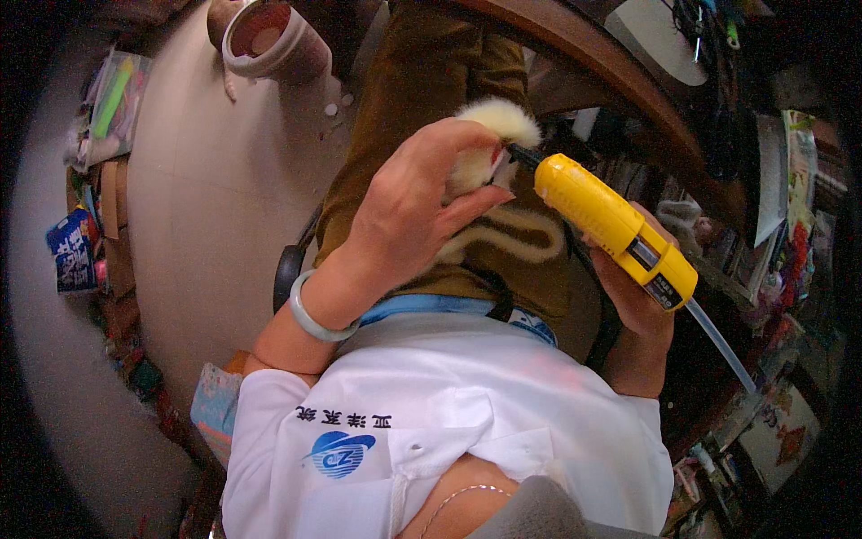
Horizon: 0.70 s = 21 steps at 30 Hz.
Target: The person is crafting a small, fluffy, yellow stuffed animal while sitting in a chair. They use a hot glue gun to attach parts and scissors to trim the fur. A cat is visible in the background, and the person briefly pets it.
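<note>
My left hand (411, 195), with a pale bangle at its wrist, grips a small cream fluffy plush piece (498, 121) above my lap. A bit of red and white shows on the plush between thumb and fingers; the rest of that side is hidden. Around the handle of a yellow hot glue gun (592, 202) is my right hand (623, 276), mostly covered by the tool's body. The gun's black nozzle is right at the plush, though contact cannot be made out. A clear glue stick (724, 347) sticks out of its rear. A curved cream fuzzy strip (518, 232) shows below the plush, over the brown trousers.
A waste bin (310, 50) stands on the floor ahead to the left. To the right runs a brown table edge (626, 64), with cluttered materials beyond it. Cardboard boxes (114, 202) and a bag with a green item (118, 101) lie along the left.
</note>
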Available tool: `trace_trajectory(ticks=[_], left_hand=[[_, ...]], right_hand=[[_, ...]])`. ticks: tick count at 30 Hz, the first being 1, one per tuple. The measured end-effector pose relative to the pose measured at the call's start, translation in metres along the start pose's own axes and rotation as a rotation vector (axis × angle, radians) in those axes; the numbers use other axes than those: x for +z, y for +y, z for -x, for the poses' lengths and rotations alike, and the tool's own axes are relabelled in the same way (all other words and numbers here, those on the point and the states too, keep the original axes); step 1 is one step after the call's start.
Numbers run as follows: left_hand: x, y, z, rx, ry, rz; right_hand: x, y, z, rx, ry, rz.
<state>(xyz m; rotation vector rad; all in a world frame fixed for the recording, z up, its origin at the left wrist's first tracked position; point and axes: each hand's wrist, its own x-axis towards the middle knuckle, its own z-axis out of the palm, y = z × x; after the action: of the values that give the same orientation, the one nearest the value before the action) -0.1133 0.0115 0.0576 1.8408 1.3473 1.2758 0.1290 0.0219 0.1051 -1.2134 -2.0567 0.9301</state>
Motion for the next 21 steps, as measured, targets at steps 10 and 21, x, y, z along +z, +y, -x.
trace_trajectory(ticks=[10, 21], left_hand=[[0.0, -0.001, -0.001, -0.03, -0.027, 0.059], [-0.005, 0.003, -0.003, -0.041, -0.007, 0.026]], right_hand=[[0.002, 0.002, 0.003, -0.044, -0.027, -0.038], [0.004, 0.001, 0.001, 0.063, 0.018, -0.024]])
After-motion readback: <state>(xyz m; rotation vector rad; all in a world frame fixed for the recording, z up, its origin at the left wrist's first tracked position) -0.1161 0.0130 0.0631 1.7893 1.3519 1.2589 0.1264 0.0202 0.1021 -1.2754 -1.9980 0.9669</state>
